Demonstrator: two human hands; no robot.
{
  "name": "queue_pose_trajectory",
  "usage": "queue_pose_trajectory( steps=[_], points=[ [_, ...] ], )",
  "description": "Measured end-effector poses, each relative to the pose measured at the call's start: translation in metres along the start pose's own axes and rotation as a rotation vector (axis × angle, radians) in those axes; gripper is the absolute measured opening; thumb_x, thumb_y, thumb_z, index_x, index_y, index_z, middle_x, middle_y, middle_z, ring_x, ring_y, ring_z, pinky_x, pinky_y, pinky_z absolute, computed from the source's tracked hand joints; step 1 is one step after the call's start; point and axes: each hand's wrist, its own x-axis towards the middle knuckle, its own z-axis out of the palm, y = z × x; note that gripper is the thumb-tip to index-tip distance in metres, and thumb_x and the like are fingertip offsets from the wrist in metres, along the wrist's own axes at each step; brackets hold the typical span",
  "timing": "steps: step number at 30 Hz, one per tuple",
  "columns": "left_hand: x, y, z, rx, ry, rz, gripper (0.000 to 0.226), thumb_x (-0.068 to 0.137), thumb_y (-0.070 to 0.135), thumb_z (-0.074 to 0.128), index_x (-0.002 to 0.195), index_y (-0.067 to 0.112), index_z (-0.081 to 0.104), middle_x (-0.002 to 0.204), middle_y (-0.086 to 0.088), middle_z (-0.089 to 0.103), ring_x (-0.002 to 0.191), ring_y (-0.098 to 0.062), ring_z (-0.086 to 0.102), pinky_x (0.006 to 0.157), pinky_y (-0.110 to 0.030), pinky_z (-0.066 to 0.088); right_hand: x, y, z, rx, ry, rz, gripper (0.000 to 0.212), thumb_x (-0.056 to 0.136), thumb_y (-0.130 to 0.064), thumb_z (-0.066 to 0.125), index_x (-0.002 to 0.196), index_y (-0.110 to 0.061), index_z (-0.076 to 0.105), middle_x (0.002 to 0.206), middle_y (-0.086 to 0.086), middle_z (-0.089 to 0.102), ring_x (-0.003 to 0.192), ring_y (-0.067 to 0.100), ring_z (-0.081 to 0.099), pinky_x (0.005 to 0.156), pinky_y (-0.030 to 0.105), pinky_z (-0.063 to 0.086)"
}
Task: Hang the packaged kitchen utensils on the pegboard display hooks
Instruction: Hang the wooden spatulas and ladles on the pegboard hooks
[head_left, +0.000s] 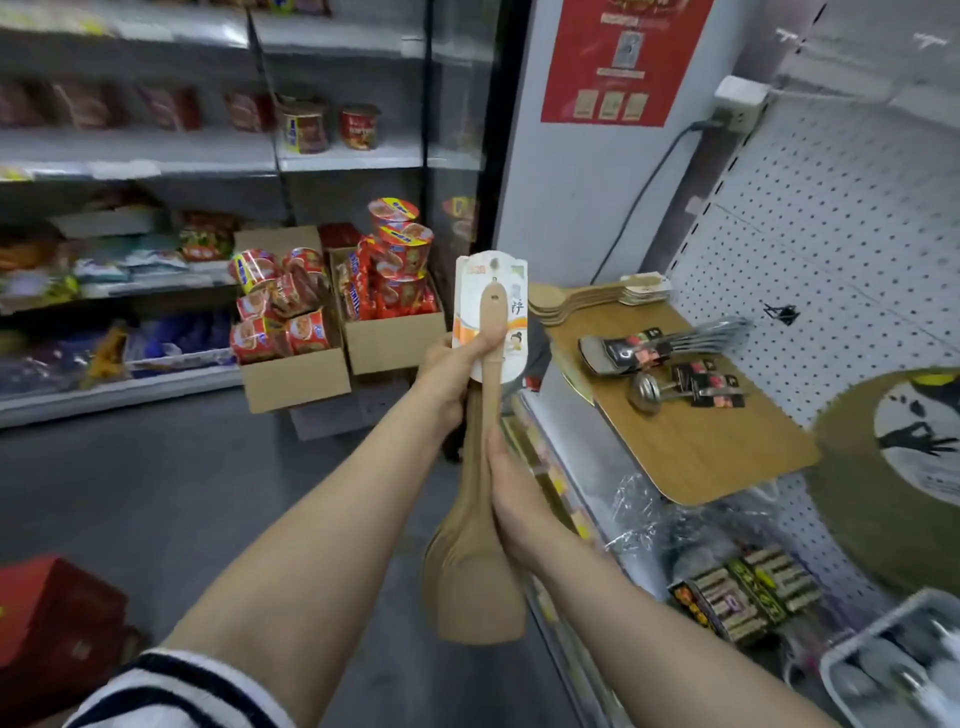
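I hold a bundle of wooden spatulas (480, 587) upright in front of me, each with a white and orange card header (491, 291) at the top. My left hand (457, 369) grips the handles just below the headers, thumb across the front. My right hand (511, 499) wraps the handles lower down, above the blades. The white pegboard (841, 249) stands to the right, with a black hook (783, 313) on it. More wooden spatulas (587, 299), metal turners (660, 345) and a ladle (675, 392) lie on the wooden shelf (696, 457).
Open cardboard boxes of instant noodle cups (311, 306) sit on the floor by the left shelving. A glass fridge door (462, 130) stands behind. A power strip (737, 106) with a cable hangs above the pegboard. Round placemats (893, 478) and packaged goods (748, 592) crowd the lower right.
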Motion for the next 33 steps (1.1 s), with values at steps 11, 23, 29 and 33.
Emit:
queue_pose_trajectory(
  steps=[11, 23, 29, 33],
  points=[
    [0.185, 0.011, 0.047, 0.040, -0.137, -0.116, 0.080, 0.055, 0.052, 0.094, 0.118, 0.009, 0.069, 0.103, -0.006, 0.078, 0.101, -0.026, 0.073, 0.091, -0.040, 0.057, 0.166, -0.036, -0.027, 0.133, 0.126, 0.012, 0.078, 0.076, -0.088, 0.050, 0.126, -0.031, 0.066, 0.126, 0.008, 0.069, 0.122, 0.034, 0.062, 0.108, 0.056, 0.046],
    [0.351, 0.033, 0.152, 0.290, -0.402, -0.420, 0.031, 0.088, 0.031, 0.076, 0.109, 0.010, 0.066, 0.089, -0.006, 0.068, 0.078, -0.019, 0.063, 0.073, -0.031, 0.055, 0.335, -0.090, -0.078, 0.414, 0.362, -0.046, 0.075, 0.076, -0.088, 0.054, 0.133, -0.039, 0.062, 0.132, -0.007, 0.068, 0.127, 0.019, 0.060, 0.111, 0.049, 0.045],
    [0.433, 0.011, 0.218, 0.401, -0.566, -0.553, 0.025, 0.088, 0.028, 0.077, 0.093, 0.006, 0.068, 0.088, -0.010, 0.068, 0.082, -0.023, 0.063, 0.083, -0.037, 0.053, 0.406, -0.110, -0.113, 0.609, 0.577, 0.017, 0.065, 0.082, -0.071, 0.059, 0.127, -0.024, 0.068, 0.114, 0.012, 0.075, 0.108, 0.036, 0.071, 0.100, 0.059, 0.052],
    [0.475, 0.000, 0.256, 0.467, -0.671, -0.646, 0.032, 0.085, 0.031, 0.079, 0.101, 0.005, 0.069, 0.100, -0.014, 0.069, 0.089, -0.026, 0.064, 0.075, -0.037, 0.055, 0.434, -0.128, -0.134, 0.696, 0.703, 0.012, 0.047, 0.100, -0.055, 0.051, 0.128, -0.022, 0.067, 0.116, 0.008, 0.076, 0.111, 0.029, 0.070, 0.104, 0.051, 0.052]
  ],
)
